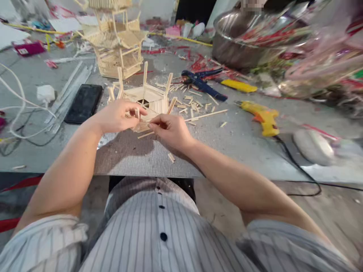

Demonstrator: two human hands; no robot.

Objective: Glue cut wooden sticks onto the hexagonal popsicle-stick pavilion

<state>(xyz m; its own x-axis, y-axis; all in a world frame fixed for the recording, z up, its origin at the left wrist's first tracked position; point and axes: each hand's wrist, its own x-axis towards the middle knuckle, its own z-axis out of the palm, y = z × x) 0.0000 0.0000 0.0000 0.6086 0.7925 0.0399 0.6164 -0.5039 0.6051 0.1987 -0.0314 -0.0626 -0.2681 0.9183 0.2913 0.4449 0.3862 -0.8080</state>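
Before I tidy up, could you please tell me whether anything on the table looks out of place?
Mainly the scraps: short stick pieces lie strewn at odd angles right of the wooden frame, with a few nearer the front edge. The glue gun lies on its side, without a stand.

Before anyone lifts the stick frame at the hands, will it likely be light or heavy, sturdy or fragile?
The frame is probably light for its size: thin sticks around an open middle. Its posts may snap or loosen if knocked, being slender and free at the top. Pushed, it would likely slide, not roll, given its broad, angular shape.
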